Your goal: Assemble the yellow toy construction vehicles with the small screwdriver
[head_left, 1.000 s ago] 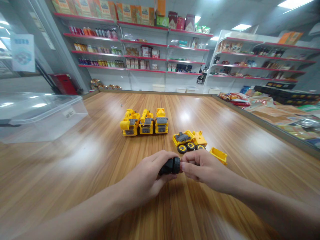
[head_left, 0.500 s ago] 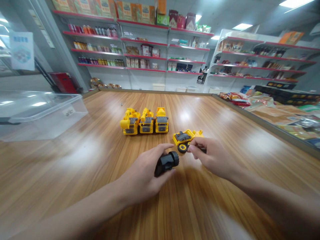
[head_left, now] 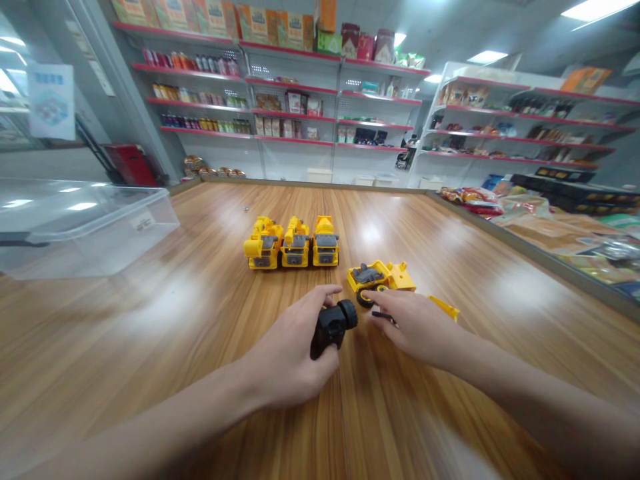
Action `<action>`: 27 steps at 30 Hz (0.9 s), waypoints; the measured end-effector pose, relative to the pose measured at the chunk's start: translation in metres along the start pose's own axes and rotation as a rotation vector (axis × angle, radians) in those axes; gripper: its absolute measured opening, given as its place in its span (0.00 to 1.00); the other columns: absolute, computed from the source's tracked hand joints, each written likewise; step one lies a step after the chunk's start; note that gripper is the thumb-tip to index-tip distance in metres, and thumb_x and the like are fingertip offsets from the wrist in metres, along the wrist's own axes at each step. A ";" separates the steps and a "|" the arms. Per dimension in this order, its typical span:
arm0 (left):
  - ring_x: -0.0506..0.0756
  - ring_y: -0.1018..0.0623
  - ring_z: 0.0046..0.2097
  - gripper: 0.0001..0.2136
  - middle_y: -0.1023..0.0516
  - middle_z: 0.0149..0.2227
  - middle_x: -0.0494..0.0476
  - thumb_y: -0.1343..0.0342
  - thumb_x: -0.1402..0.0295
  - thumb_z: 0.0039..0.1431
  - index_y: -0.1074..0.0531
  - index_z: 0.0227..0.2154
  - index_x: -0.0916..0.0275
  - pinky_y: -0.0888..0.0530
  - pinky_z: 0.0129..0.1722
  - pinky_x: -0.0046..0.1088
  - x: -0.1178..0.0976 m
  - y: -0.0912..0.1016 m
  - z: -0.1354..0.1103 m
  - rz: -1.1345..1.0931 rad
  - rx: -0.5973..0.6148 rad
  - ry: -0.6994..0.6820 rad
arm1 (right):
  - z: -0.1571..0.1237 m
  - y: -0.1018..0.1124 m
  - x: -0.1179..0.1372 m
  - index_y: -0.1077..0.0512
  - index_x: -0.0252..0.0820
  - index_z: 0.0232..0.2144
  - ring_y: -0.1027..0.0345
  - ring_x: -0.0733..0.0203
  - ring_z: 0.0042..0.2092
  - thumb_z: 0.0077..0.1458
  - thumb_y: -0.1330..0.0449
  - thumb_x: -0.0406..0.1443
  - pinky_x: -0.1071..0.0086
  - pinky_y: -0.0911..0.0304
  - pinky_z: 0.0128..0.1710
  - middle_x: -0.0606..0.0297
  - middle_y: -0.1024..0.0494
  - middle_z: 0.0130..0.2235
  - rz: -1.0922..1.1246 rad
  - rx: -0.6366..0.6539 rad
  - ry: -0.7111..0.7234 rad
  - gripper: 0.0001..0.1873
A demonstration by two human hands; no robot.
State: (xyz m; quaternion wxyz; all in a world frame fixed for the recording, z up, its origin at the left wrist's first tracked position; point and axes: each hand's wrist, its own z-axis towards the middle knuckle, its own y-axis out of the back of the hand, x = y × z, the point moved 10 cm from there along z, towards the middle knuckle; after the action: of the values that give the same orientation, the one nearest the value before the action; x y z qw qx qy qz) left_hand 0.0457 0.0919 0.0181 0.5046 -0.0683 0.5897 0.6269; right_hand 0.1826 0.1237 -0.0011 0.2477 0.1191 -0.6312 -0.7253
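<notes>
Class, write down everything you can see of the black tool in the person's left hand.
The black tool is stubby and looks like matte plastic, with a blocky body and a round, ridged collar at its front end. It is tilted, with the collar pointing up and right toward the yellow toy truck without touching it. The left hand grips its body over the wooden table. The right hand is near the collar but apart from it.
</notes>
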 end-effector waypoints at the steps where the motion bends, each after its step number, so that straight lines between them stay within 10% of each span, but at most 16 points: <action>1: 0.57 0.28 0.51 0.29 0.29 0.50 0.59 0.46 0.77 0.51 0.44 0.57 0.61 0.30 0.52 0.38 0.001 0.000 0.000 0.001 0.002 0.010 | 0.000 -0.003 0.000 0.32 0.39 0.55 0.26 0.47 0.47 0.61 0.45 0.34 0.58 0.34 0.46 0.53 0.21 0.47 -0.019 0.011 0.010 0.20; 27: 0.57 0.29 0.50 0.18 0.30 0.47 0.58 0.48 0.77 0.56 0.31 0.50 0.61 0.31 0.51 0.37 -0.022 0.017 -0.001 -0.142 -0.014 -0.138 | 0.001 0.017 -0.003 0.22 0.49 0.44 0.27 0.55 0.43 0.59 0.41 0.33 0.64 0.33 0.45 0.60 0.22 0.41 0.095 -0.099 0.017 0.13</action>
State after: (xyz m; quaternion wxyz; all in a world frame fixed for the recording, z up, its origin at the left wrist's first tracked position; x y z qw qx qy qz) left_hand 0.0440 0.0823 0.0441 0.5867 -0.0703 0.5428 0.5968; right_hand 0.1877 0.1249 0.0153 0.2930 0.0825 -0.5973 -0.7420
